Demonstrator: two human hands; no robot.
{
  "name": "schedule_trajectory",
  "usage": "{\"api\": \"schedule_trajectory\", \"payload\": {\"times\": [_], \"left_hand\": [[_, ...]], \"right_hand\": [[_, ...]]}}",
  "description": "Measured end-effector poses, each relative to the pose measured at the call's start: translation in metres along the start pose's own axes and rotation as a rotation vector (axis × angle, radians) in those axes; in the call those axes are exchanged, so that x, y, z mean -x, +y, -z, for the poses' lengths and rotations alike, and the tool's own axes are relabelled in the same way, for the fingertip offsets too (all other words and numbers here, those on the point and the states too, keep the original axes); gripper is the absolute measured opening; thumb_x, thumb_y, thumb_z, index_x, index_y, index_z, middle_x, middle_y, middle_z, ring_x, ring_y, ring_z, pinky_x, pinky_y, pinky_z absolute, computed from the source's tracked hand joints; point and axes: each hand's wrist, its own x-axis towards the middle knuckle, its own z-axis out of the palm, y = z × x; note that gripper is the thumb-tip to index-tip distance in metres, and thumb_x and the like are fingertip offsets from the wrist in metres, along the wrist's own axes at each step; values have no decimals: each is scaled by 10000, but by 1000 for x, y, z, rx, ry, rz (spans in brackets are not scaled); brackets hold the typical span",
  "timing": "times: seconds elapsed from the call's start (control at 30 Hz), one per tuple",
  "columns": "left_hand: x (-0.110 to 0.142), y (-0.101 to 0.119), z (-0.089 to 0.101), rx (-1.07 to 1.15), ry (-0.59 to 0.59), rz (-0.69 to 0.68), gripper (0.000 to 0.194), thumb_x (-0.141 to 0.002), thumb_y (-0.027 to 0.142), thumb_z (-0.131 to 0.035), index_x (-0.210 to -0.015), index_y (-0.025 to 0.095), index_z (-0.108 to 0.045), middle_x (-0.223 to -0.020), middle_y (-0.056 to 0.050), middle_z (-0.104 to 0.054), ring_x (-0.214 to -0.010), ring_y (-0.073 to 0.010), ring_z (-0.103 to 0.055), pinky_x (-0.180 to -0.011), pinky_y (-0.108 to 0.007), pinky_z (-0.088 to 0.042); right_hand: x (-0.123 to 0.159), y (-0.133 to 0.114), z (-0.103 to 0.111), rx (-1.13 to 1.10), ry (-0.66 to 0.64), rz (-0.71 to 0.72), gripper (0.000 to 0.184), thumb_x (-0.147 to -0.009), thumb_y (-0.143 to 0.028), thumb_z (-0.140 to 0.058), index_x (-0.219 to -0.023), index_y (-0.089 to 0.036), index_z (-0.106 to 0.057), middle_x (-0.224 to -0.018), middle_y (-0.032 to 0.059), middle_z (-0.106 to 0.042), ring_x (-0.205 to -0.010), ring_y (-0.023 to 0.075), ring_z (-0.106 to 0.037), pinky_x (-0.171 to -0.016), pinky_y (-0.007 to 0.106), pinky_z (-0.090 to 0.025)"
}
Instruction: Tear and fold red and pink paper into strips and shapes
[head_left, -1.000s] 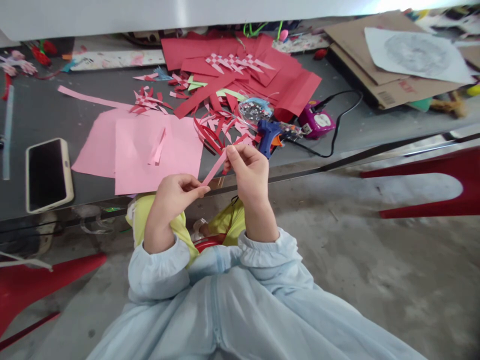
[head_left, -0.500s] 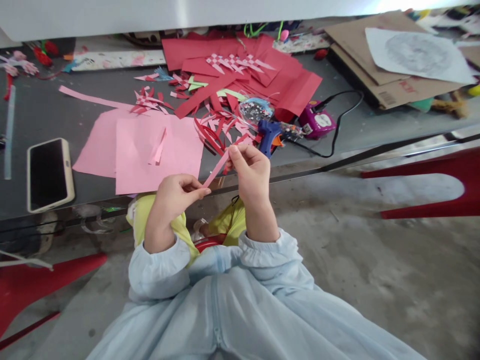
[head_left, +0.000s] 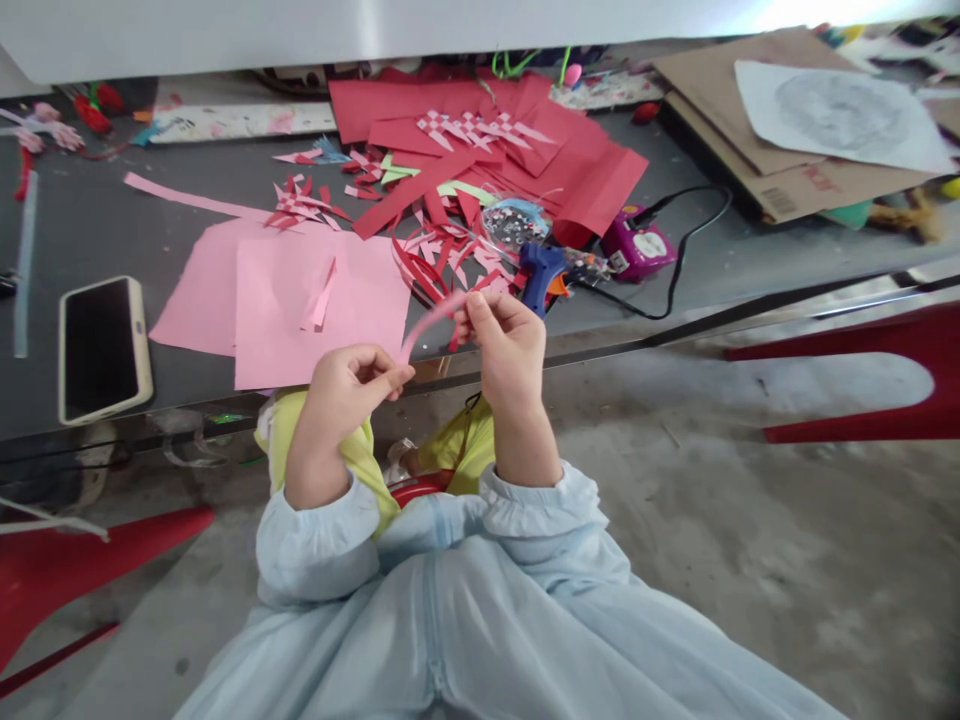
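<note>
A narrow pink paper strip (head_left: 431, 319) bows upward between my two hands, above the table's front edge. My left hand (head_left: 358, 385) pinches its lower end between thumb and fingers. The upper end is gripped by the thumb and fingertips of my right hand (head_left: 506, 345). Just beyond my left hand lie pink paper sheets (head_left: 285, 320), with a folded pink piece (head_left: 320, 297) on top. Loose red and pink strips (head_left: 450, 255) are heaped past my right hand, beside a blue glue gun (head_left: 540, 275).
A phone (head_left: 103, 348) lies at the left. Red paper sheets (head_left: 607, 185) with woven paper fish (head_left: 472, 130) are at the back. A purple box (head_left: 637, 245) trails a black cable. Cardboard (head_left: 720, 150) sits at the right; red stools (head_left: 862, 340) flank the table.
The pink strip was straight and taut; now it curves upward in an arc. Both hands keep their pinch, and my left hand has shifted slightly.
</note>
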Motion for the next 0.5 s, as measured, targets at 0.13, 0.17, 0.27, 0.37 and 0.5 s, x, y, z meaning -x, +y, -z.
{"api": "schedule_trajectory", "payload": {"times": [0.13,0.17,0.27,0.37,0.5], "left_hand": [[-5,-6,1,152,328,4,257,-724,388,-769,-673,184,-622,-515,29,-617,-470,-96,-581,-487,-207,-473],[-6,-8,2,164,416,4,257,-738,398,-757,-691,186,-618,-504,36,-611,-455,-97,-580,-476,-205,-479],[-9,-13,5,129,564,5,249,-783,406,-717,-718,189,-612,-499,40,-619,-434,-95,-585,-473,-202,-503],[-9,-15,8,91,596,11,262,-819,418,-680,-710,192,-603,-499,34,-621,-424,-102,-592,-456,-203,-506],[-6,-12,11,4,691,-32,250,-835,425,-669,-759,195,-603,-526,42,-618,-446,-107,-603,-461,-202,-515]], "right_hand": [[-3,1,3,-29,-6,-43,445,-690,-612,-795,-853,-211,-691,-655,-41,-655,-534,72,-562,-521,233,-486],[-3,1,3,-25,-15,-49,435,-699,-603,-792,-857,-213,-683,-653,-45,-650,-531,70,-561,-520,231,-486],[-2,4,4,-16,-57,-69,382,-722,-549,-791,-864,-216,-668,-655,-53,-639,-528,66,-561,-517,227,-483],[-2,8,5,5,-96,-81,329,-732,-495,-786,-860,-216,-667,-670,-53,-633,-544,68,-567,-534,229,-491],[-7,9,9,138,-161,-49,218,-765,-412,-728,-837,-211,-683,-690,-37,-651,-604,92,-597,-567,248,-482]]}}
